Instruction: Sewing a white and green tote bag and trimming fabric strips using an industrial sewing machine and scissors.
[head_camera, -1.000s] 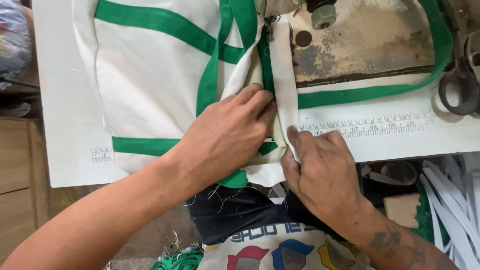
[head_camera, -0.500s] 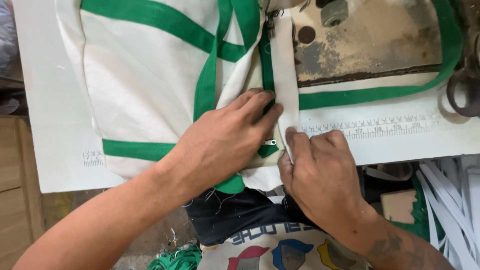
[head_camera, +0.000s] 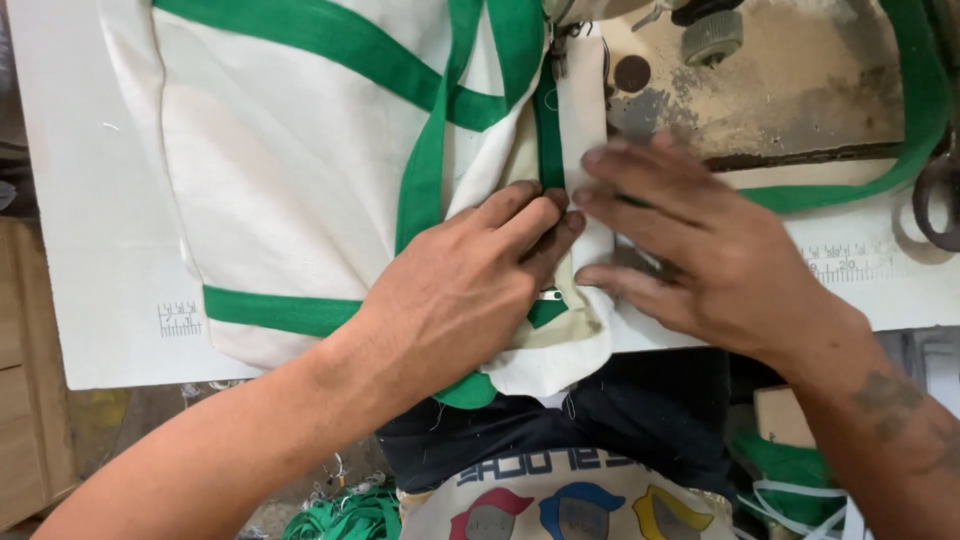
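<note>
The cream cloth (head_camera: 290, 170) with its green strips (head_camera: 425, 170) lies spread across a white worktable (head_camera: 80, 200), its lower edge drooping over the front rim toward the person's lap. The tabletop has small printed ruler marks near its front edge on both sides, and it looks scuffed and dusty. Set into it is the worn metal bed of a sewing machine (head_camera: 800, 90), brown with grime, with the foot of the machine just above the seam at the top of the view.

The left hand (head_camera: 470, 290) lies flat on the cloth, fingers together and pressed down on the fold just beside the seam; it grips nothing, only pins the fabric. The right hand (head_camera: 700, 250) is spread open, fingers splayed and flat, holding down the white edge of the cloth where it meets the machine bed. The fingertips of the two hands almost touch over the seam.

A long green strap (head_camera: 920, 110) loops over the machine bed to the right, and a pair of scissors (head_camera: 935, 200) rests at the far right edge. Below the table, loose green strips (head_camera: 345, 515) lie heaped on the floor, and pale wood boards (head_camera: 30, 400) stand at the left.
</note>
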